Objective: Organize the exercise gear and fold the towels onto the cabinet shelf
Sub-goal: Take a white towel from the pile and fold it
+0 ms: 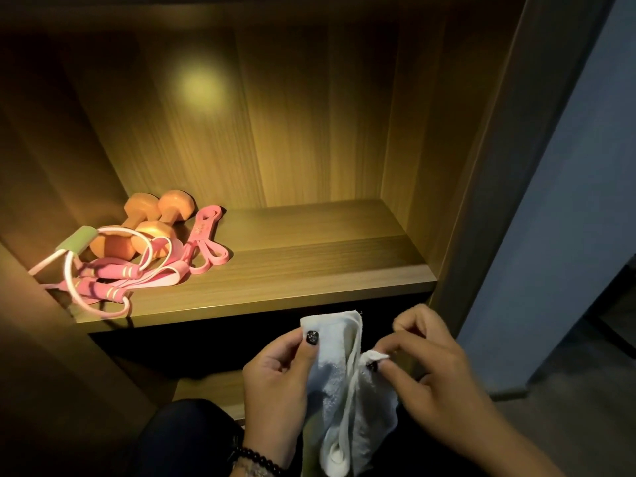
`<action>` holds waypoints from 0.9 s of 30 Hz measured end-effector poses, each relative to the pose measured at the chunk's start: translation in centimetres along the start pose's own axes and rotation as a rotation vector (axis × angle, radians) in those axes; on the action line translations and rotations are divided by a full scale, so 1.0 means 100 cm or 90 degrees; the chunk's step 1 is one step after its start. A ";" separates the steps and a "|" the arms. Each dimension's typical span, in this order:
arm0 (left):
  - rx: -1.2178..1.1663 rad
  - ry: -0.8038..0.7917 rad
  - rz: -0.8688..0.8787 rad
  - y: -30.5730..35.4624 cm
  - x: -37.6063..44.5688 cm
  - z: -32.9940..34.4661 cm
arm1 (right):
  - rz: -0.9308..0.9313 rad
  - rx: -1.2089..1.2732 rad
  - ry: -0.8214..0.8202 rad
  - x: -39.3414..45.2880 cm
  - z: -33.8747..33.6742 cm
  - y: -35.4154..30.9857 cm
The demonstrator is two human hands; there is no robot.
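A white towel (339,394) hangs between my hands, below the front edge of the wooden cabinet shelf (309,270). My left hand (278,383) pinches the towel's upper left corner with thumb on top. My right hand (433,373) pinches another corner of it at the right. On the left of the shelf lie two orange dumbbells (155,222), a pink resistance band (204,242), and a pink skipping rope (103,280) tangled with a pink-and-green pull band (77,244).
The cabinet's right side panel (481,201) stands close to my right hand, with a grey wall (568,201) beyond it. A lower shelf (210,390) shows dimly beneath. My dark-clothed knee (186,438) is at the bottom.
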State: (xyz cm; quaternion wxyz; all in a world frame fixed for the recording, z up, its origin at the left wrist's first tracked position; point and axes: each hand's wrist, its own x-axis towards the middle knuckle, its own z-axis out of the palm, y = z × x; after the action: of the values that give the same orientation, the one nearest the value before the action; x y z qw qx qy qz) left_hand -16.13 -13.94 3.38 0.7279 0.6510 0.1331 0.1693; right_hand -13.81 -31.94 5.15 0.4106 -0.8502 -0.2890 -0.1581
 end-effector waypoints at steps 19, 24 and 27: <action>0.110 -0.184 0.144 0.024 -0.015 -0.002 | 0.172 0.358 0.089 0.015 0.012 -0.023; 0.174 -0.072 0.176 0.019 -0.013 -0.002 | 0.133 0.267 -0.078 0.014 0.008 -0.023; 0.133 -0.055 0.149 0.018 -0.006 -0.009 | 0.137 0.256 -0.192 0.015 0.004 -0.019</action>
State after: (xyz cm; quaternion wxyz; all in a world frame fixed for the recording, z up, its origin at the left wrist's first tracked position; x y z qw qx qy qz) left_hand -17.21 -13.24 5.04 0.6364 0.7410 0.0423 0.2100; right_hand -13.81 -30.14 6.87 0.5378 -0.7916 -0.2801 0.0755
